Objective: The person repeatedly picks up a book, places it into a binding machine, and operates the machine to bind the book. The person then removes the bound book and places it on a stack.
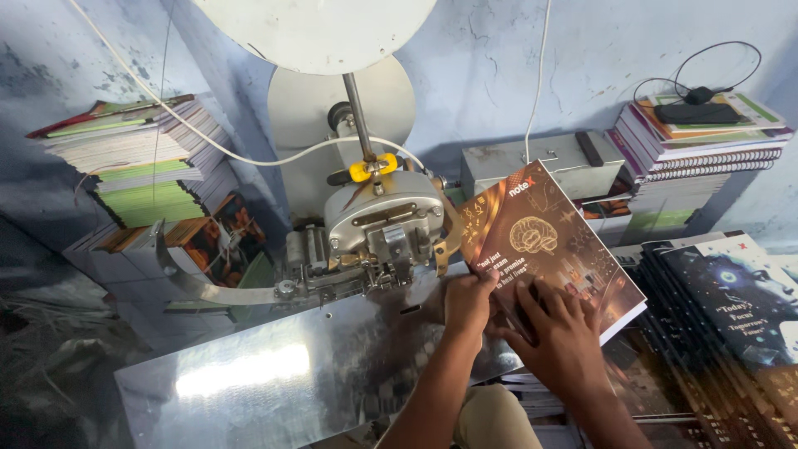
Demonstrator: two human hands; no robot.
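Two hands of yours sit on one brown notebook [544, 241], and the machine it faces is off to their left. Farthest left of your hands, past the shiny metal table [249, 374], a stack of notebooks [141, 166] leans against the blue wall, well apart from you. Nearer, just up and left of your left hand [467, 301], stands the grey machine head [384, 226] with its yellow clip [371, 169] on the rod above; your left hand is the nearer of the two to it. That hand lies flat with fingers curled over the notebook's lower-left edge, pressing down on the cover, not pinching it. Just to its right, almost touching, your right hand [559, 333] spreads open, palm down, on the cover's lower part. The notebook tilts up and away from both hands, its long axis running from your fingers toward the upper right, its near-left corner pointing at the machine head. Right of your right hand, a fanned row of dark-covered notebooks [731, 308] lies just beside the held one, and above it another pile of spiral-bound books [706, 145] carries a black cable.
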